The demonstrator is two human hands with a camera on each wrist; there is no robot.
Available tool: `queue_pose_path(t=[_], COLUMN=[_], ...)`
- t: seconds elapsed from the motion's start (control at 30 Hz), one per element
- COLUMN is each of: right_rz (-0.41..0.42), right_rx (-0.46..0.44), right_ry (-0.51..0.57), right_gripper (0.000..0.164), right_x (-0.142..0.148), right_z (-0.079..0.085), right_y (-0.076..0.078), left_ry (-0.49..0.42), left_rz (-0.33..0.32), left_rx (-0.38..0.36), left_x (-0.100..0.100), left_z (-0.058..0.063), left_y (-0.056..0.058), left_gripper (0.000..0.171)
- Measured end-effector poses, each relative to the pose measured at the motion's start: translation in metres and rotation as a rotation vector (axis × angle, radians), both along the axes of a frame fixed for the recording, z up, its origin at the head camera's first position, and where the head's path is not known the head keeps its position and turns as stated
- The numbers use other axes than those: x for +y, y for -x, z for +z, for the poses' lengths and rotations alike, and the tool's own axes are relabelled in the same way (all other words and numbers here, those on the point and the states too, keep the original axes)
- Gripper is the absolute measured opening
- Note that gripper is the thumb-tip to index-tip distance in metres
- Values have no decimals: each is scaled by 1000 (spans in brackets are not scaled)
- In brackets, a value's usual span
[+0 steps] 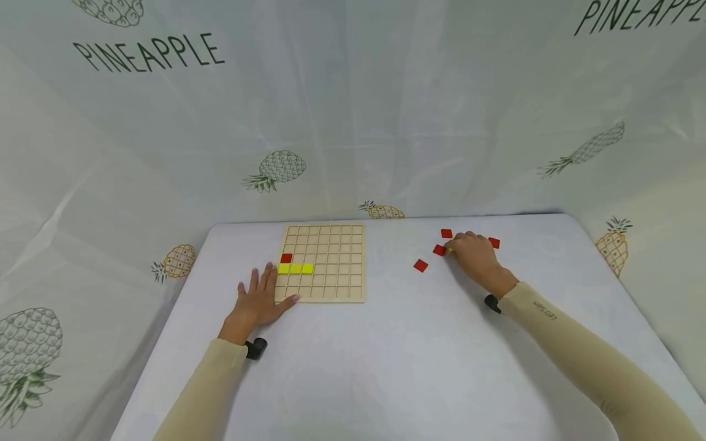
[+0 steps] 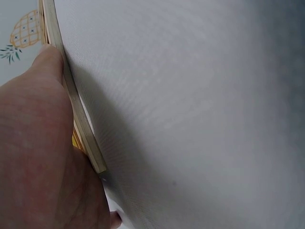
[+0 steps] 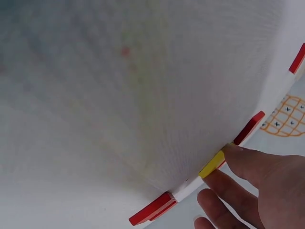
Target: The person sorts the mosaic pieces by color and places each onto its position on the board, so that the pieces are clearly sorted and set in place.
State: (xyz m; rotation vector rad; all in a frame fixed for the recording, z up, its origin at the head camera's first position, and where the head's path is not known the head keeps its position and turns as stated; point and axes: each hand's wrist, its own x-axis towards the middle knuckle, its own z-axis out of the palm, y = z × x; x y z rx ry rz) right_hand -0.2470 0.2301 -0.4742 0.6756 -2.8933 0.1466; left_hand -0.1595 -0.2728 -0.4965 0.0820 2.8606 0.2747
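Note:
A pale wooden grid board (image 1: 336, 294) lies on the table's left half. Three yellow tiles (image 1: 296, 268) form a row from its left side, and one red tile (image 1: 287, 258) sits just above the leftmost. My left hand (image 1: 258, 306) rests spread at the board's lower left corner, fingers along the left side and thumb at the front edge; in the left wrist view the thumb lies against the board's rim (image 2: 88, 133). On the right, my right hand (image 1: 475, 256) pinches a yellow tile (image 3: 212, 164) between thumb and index finger, close to the table among loose red tiles (image 1: 421, 265).
Another red tile (image 1: 447, 233) lies behind the right hand's fingertips, and one more red tile (image 1: 494, 243) is to the right of that hand. The white table (image 1: 380, 367) ends at a pineapple-printed curtain (image 1: 452, 122) at the back.

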Motion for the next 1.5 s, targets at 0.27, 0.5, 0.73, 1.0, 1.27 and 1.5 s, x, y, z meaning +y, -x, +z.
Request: queue_pose_path(t=[0.27, 0.5, 0.73, 1.0, 1.27, 1.5], right_rz=[-10, 14, 36, 104, 171, 239], right_rx=[-19, -4, 20, 67, 66, 82], right_ry=[-28, -34, 5, 52, 67, 109], right_gripper=[24, 26, 29, 33, 34, 30], right_x=[0, 1, -5, -25, -60, -101], right_z=[1, 3, 10, 21, 26, 33], right_y=[-2, -6, -10, -14, -16, -23], left_ry=[-16, 3, -6, 1, 24, 23], left_rz=[-1, 3, -4, 1, 3, 1], left_rx=[8, -15, 6, -15, -36, -41], left_x=[0, 3, -2, 1, 8, 7], left_z=[-1, 4, -5, 2, 14, 14], left_y=[2, 1, 3, 2, -2, -1], left_gripper=[107, 108, 107, 108, 105, 105])
